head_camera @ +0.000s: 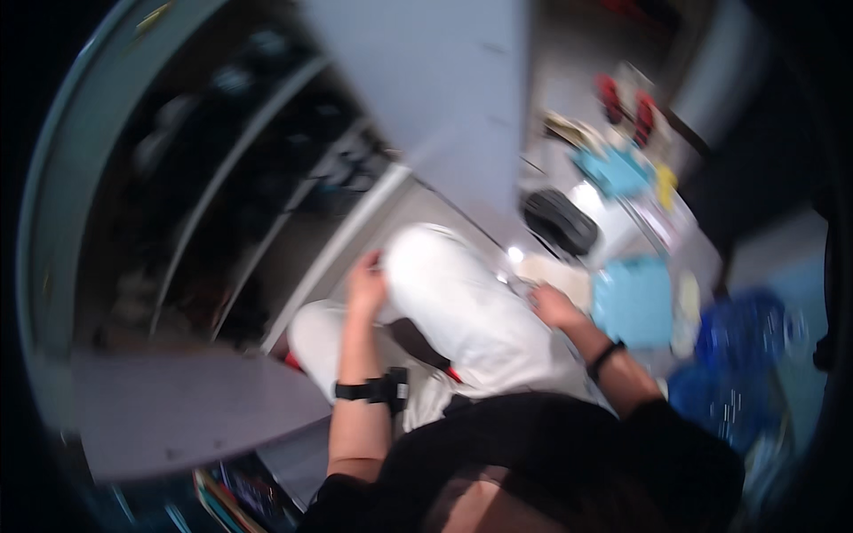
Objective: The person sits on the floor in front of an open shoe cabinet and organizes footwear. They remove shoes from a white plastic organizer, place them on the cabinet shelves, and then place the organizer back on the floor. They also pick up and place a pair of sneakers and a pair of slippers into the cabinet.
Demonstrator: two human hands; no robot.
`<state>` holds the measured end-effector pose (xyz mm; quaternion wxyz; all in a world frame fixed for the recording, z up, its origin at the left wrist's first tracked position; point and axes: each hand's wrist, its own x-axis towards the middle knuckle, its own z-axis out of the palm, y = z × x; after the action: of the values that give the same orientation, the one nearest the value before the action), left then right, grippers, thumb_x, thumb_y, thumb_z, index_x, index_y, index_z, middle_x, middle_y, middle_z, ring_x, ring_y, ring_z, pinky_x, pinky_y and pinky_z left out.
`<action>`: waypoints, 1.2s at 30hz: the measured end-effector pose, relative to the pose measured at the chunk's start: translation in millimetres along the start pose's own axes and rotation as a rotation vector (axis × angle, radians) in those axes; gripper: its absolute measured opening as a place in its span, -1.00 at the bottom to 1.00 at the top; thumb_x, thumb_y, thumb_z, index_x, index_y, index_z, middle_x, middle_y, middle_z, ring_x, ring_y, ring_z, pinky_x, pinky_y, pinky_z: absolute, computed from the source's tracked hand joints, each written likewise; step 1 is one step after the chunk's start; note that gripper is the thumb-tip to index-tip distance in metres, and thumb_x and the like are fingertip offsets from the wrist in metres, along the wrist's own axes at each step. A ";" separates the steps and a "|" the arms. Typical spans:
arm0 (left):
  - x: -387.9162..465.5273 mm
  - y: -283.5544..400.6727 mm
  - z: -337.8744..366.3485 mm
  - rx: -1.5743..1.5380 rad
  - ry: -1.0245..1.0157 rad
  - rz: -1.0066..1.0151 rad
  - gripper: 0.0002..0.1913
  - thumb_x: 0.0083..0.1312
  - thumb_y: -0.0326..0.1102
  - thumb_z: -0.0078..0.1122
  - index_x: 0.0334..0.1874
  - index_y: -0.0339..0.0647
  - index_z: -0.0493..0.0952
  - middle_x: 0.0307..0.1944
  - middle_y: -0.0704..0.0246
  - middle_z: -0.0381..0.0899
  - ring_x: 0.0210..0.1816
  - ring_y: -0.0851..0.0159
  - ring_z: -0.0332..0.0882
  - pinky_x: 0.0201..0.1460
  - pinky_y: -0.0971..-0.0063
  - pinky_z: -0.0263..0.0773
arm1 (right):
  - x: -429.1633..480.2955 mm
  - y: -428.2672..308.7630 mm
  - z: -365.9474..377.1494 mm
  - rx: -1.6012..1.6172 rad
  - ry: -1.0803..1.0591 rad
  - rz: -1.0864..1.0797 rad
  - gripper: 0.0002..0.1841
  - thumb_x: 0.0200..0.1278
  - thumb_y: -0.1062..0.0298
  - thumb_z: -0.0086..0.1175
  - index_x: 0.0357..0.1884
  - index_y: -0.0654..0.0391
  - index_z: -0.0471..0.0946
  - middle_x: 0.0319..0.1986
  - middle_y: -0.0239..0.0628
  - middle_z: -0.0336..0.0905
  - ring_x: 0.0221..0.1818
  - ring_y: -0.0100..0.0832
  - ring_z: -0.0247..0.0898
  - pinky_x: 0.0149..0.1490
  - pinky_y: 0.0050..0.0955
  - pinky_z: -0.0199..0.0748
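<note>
My left hand (366, 286) is beside my raised knee in white trousers (440, 286), its fingers curled; blur hides whether it holds anything. My right hand (552, 305) hangs low on the other side of that leg, near a pale flat thing (556, 276) and a small shiny object. Whether the fingers grip that object is unclear. Beyond it a dark ribbed item (560, 222), perhaps a shoe sole, lies on a white surface. A light-blue plastic item (632, 303) is to the right of my right hand.
An open cabinet with shelves (220, 173) of dark items fills the left, its white door panels (460, 86) standing out. At right are another light-blue item (613, 172), red-and-black things (626, 110), a yellow object (665, 186) and large blue water bottles (740, 333).
</note>
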<state>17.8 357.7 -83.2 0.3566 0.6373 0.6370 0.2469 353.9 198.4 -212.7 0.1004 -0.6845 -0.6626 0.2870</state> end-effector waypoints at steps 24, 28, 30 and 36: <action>-44.3 61.1 5.6 -0.203 0.049 0.229 -0.63 0.45 -0.51 0.02 0.28 -0.42 0.36 0.17 0.20 0.52 0.12 0.33 0.53 0.16 0.53 0.44 | -158.1 227.6 68.1 1.549 1.128 1.386 -0.35 0.07 -0.03 0.38 0.04 0.26 0.47 -0.11 -0.10 0.48 -0.17 -0.20 0.43 -0.14 -0.22 0.53; -50.5 60.2 2.6 -0.159 0.069 0.207 -0.62 0.45 -0.50 0.04 0.29 -0.42 0.35 0.16 0.18 0.53 0.11 0.33 0.54 0.14 0.53 0.45 | -150.4 220.7 81.0 1.537 1.089 1.322 -0.38 0.07 -0.04 0.38 0.04 0.22 0.50 -0.10 -0.15 0.49 -0.19 -0.22 0.41 -0.18 -0.23 0.50; -52.0 59.9 1.9 -0.171 0.054 0.191 -0.61 0.44 -0.49 0.05 0.29 -0.42 0.35 0.15 0.18 0.53 0.10 0.33 0.54 0.13 0.53 0.45 | -144.1 223.5 86.0 1.575 0.998 1.391 -0.31 0.06 -0.04 0.38 0.13 0.21 0.46 -0.03 -0.15 0.48 -0.10 -0.19 0.39 -0.08 -0.18 0.47; -56.4 50.3 -0.8 -0.182 0.071 0.177 -0.60 0.44 -0.48 0.06 0.30 -0.42 0.34 0.14 0.18 0.53 0.08 0.32 0.55 0.12 0.53 0.46 | -115.1 223.4 108.3 1.836 0.765 1.313 -0.25 -0.08 -0.11 0.47 0.10 0.08 0.42 -0.05 -0.22 0.44 -0.19 -0.31 0.31 -0.02 -0.22 0.39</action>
<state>45.4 305.4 -36.1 0.3673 0.6468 0.5654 0.3565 491.7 38.4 -386.8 0.5776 -0.6063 0.3402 0.4277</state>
